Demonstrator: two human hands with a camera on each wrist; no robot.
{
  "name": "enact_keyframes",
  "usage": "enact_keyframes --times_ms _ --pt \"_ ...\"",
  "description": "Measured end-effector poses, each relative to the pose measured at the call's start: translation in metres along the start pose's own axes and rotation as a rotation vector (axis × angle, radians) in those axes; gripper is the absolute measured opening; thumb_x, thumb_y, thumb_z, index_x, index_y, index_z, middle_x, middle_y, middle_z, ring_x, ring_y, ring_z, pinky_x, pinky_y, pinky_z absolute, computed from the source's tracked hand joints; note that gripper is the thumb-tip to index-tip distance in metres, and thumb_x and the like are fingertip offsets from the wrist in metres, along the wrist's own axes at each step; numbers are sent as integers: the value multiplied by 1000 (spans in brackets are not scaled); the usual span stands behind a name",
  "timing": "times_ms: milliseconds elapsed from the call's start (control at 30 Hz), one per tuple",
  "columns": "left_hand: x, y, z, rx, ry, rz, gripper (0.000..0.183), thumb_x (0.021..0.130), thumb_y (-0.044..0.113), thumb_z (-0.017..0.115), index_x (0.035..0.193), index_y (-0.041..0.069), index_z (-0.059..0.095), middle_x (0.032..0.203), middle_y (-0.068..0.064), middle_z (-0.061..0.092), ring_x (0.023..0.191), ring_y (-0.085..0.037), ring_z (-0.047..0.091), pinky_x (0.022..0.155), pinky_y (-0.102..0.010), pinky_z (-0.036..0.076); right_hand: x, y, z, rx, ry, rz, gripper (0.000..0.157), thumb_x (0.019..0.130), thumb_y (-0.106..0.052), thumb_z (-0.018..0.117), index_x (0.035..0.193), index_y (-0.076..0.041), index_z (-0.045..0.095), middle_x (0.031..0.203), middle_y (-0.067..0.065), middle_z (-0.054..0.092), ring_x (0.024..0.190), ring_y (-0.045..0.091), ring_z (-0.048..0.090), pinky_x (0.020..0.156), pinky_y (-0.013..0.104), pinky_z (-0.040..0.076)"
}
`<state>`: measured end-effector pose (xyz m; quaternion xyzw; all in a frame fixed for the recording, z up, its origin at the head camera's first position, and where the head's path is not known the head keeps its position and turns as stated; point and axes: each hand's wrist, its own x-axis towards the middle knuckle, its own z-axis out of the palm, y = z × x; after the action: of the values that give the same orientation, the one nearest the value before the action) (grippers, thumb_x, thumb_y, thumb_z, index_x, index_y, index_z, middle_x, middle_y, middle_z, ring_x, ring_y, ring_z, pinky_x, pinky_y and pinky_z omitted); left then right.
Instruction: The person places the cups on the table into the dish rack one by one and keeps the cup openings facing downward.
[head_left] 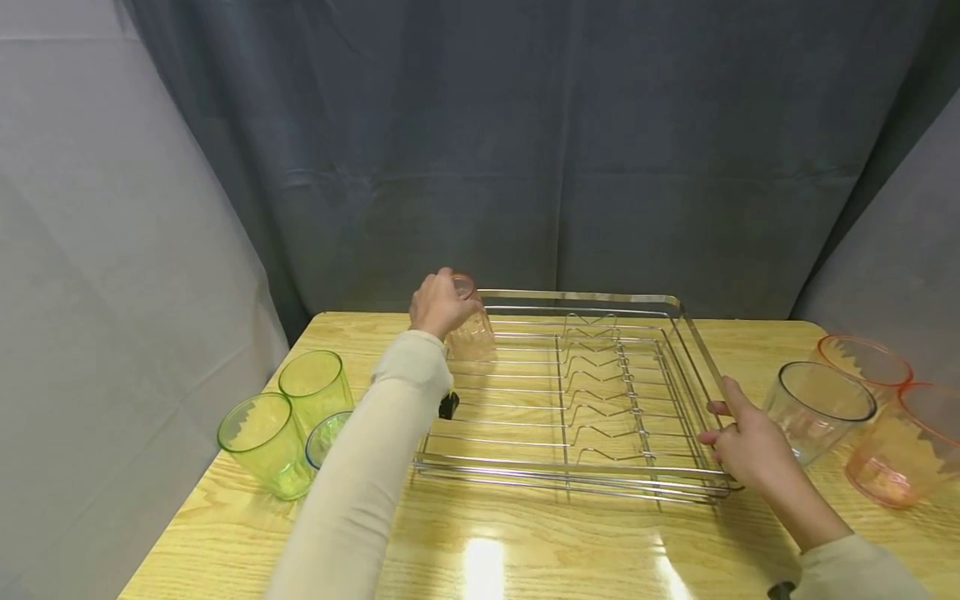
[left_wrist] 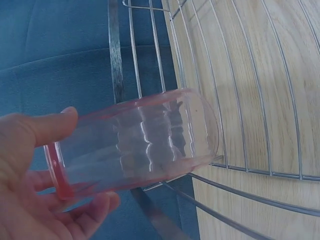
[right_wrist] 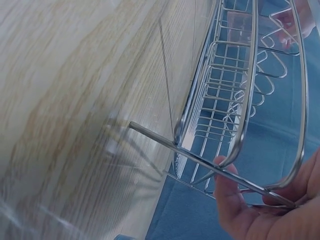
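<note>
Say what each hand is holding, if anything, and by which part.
Left hand: the pinkish glass, by its rim end. Right hand: the wire rack, by its right side near the front corner.

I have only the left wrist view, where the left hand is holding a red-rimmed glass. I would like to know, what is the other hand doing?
Observer: The right hand grips the right side of the wire rack, near the front corner.
Operator: Thank you. Which glasses are standing to the left of the rack?
Observer: Two green glasses, and a blue-rimmed glass partly hidden by the left sleeve.
Operator: And to the right of the rack?
Observer: A clear glass with a dark rim and two orange-rimmed glasses.
</note>
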<state>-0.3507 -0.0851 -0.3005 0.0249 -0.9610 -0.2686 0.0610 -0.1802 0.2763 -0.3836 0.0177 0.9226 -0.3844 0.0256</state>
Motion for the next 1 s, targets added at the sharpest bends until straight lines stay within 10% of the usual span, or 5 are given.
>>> enact_keyframes --times_ms 1000 --pt "6 -1 18 93 -45 -33 70 94 34 65 151 9 33 140 -22 48 125 -43 53 102 -49 50 -3 -3 5 34 13 10 81 89 8 33 156 -1 -11 144 37 36 86 9 67 55 22 48"
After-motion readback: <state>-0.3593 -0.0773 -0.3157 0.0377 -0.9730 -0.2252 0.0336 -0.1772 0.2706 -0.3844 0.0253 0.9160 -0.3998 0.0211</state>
